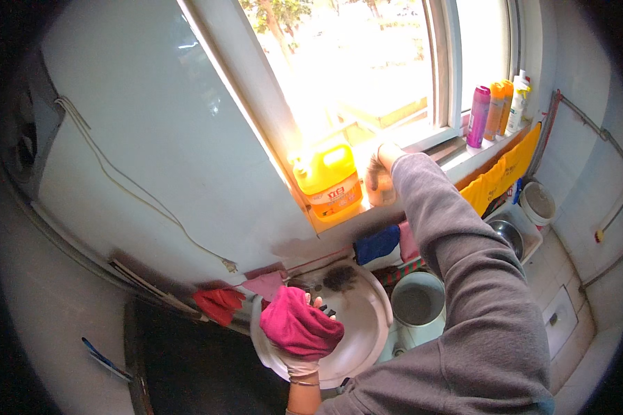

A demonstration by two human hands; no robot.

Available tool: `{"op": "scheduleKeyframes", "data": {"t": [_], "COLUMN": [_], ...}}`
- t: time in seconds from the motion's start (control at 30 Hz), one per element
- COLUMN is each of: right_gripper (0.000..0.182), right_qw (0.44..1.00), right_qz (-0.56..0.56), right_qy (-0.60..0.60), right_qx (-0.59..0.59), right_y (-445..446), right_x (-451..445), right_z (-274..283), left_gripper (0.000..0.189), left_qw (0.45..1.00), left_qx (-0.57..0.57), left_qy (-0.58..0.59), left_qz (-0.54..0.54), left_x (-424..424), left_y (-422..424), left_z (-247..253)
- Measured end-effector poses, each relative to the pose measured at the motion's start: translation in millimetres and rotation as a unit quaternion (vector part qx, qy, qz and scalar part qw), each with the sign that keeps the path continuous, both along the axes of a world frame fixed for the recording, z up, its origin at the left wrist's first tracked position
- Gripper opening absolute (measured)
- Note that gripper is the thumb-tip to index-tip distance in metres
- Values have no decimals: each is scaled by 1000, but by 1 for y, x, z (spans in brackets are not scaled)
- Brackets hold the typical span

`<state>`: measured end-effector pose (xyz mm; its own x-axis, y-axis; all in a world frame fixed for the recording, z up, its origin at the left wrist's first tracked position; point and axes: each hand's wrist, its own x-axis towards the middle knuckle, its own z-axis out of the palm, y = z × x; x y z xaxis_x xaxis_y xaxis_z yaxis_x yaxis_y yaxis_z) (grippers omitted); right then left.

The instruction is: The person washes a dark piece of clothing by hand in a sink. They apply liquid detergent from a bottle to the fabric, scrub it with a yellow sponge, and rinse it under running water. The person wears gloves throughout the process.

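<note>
In my left hand (297, 364) lies a bunched crimson cloth (302, 326), held over the white washbasin (350, 358); fingertips and a small black piece show at the cloth's right edge. My right hand (376, 168) reaches to the windowsill and is around a pale, partly see-through container (381, 194), washed out by the glare. Just left of it stands a large yellow detergent jug (329, 181). Dark wet matter (340, 278) sits at the back of the basin.
Several spray cans and bottles (493, 111) stand farther right on the sill. Below hang a yellow cloth (498, 179), a blue cloth (377, 244) and a red cloth (219, 305). A bucket (418, 300) stands right of the basin. A cord with a plug (229, 265) hangs on the wall.
</note>
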<state>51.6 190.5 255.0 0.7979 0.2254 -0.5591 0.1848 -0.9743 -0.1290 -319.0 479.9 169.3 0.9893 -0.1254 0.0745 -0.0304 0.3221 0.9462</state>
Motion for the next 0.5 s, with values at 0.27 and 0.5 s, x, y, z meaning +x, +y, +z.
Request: {"op": "scheduleKeyframes", "data": {"t": [0.27, 0.5], "right_gripper": [35, 34], "right_qw": [1000, 1000], "right_qz": [11, 7], "right_qy": [-13, -25], "right_qx": [1, -5], "right_y": [5, 3], "right_x": [4, 7], "right_z": [3, 2], "left_gripper": [57, 46], "left_qw": [970, 975], "left_qx": [213, -206], "left_qy": [-103, -59], "left_qz": [52, 52], "left_x": [-3, 3], "left_y": [4, -13], "left_z": [-5, 20]}}
